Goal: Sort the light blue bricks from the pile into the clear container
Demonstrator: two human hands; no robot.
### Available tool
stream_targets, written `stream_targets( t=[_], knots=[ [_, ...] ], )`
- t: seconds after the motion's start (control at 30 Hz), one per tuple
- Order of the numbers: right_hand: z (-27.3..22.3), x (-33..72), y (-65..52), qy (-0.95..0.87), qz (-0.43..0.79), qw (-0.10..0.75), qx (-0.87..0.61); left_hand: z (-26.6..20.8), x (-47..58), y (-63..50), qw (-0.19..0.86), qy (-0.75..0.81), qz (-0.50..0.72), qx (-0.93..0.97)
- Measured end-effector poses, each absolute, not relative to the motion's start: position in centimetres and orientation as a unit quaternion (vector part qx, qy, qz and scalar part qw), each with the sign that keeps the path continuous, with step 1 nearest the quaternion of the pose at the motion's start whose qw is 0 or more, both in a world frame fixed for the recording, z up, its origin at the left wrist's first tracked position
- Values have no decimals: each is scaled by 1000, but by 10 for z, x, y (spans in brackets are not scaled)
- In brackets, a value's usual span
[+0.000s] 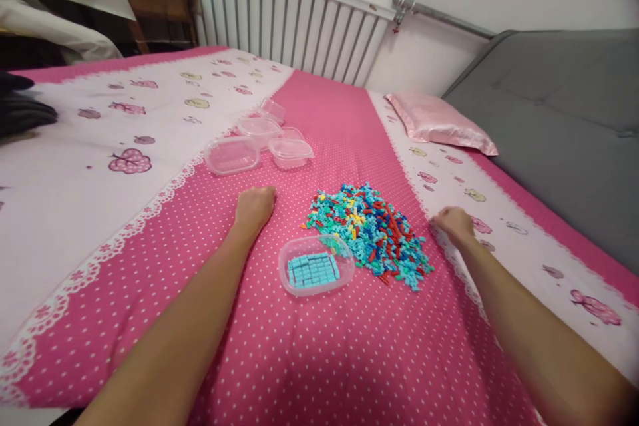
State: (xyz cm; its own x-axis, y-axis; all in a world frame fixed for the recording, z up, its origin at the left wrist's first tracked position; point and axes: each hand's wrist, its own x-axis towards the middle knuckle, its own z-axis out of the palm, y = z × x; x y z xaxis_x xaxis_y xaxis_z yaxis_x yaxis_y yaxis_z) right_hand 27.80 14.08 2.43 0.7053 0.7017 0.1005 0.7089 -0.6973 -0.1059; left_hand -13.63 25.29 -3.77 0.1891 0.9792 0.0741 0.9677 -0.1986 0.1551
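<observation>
My left hand [255, 208] rests closed on the pink dotted bedsheet [309, 359], left of a heap of small building bricks [369, 229]. To the right of the heap, my right hand [455, 223] is closed as well, resting on the white border of the sheet. I see nothing in either hand, and neither touches the bricks. The heap mixes turquoise, red, blue, green and yellow pieces. In front of it stands a clear plastic container [292, 286] with light-blue bricks [313, 269] laid in neat rows inside.
Several clear plastic containers [232, 156] lie grouped beyond my left hand. A pink pillow [439, 123] rests against the grey headboard [559, 93]. Behind the bed runs a white radiator [284, 10]. At the far left, a person [64, 20] sits by a desk [160, 3].
</observation>
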Motion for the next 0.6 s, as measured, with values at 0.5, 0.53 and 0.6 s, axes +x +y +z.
stream_targets(
  t=[0.5, 0.53, 0.6],
  knots=[
    [1, 105, 179, -716, -60, 148, -680, -20, -133, 251, 58, 592, 121, 795],
    [0, 108, 180, -723, -53, 147, -673, -16, -129, 250, 58, 585, 127, 799],
    [1, 112, 184, -738, -37, 147, -657, -10, -120, 246, 59, 565, 148, 809]
  ],
)
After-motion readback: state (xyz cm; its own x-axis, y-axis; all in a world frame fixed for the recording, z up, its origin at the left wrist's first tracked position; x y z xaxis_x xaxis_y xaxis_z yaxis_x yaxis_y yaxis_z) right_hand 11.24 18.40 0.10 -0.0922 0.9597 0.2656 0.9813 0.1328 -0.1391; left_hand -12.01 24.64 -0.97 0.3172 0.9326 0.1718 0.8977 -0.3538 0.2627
